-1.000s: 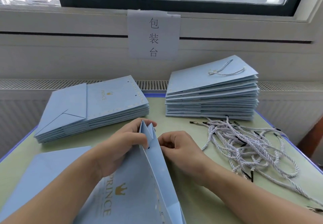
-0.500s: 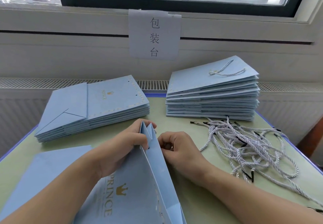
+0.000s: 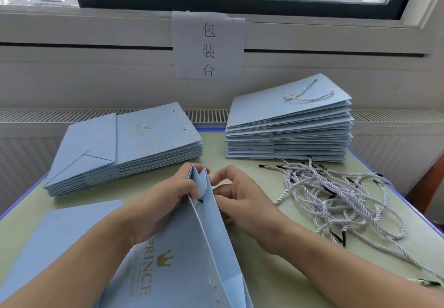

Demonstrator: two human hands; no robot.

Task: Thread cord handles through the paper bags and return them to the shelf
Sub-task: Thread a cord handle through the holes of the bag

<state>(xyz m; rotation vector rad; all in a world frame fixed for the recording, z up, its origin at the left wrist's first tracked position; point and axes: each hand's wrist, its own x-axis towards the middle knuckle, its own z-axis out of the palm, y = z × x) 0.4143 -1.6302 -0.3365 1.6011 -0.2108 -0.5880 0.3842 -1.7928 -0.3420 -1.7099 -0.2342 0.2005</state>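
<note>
A light blue paper bag (image 3: 182, 259) printed with "PRINCE" and a gold crown is held near the front edge of the pale green desk (image 3: 276, 281), between the two forearms, its open top pointing away toward the window. The folded gusset at the top rises in two small peaks. The upper edge of the bag is gripped by the left hand (image 3: 165, 199), whose fingers are curled over the near panel beside the gusset. A short dark cord tip (image 3: 200, 201) is seen poking through the panel just under those fingers. The right hand (image 3: 236, 199) is set against the other side of the bag, its fingers bent and its index finger arched toward the gusset; whether anything is pinched in it cannot be told, since the fingertips are hidden behind the paper.

A loose heap of white twisted cord handles (image 3: 336, 199) with black tips is spread on the desk to the right. Behind it, a stack of finished bags (image 3: 288, 137) is piled, with a cord loop lying on the topmost one. To the left rear, a second stack of flat bags (image 3: 125, 149) is laid, punched holes showing on the top bag. Another flat bag (image 3: 55, 240) lies under the left forearm. A paper sign (image 3: 208, 45) with Chinese characters is fixed to the wall below the window.
</note>
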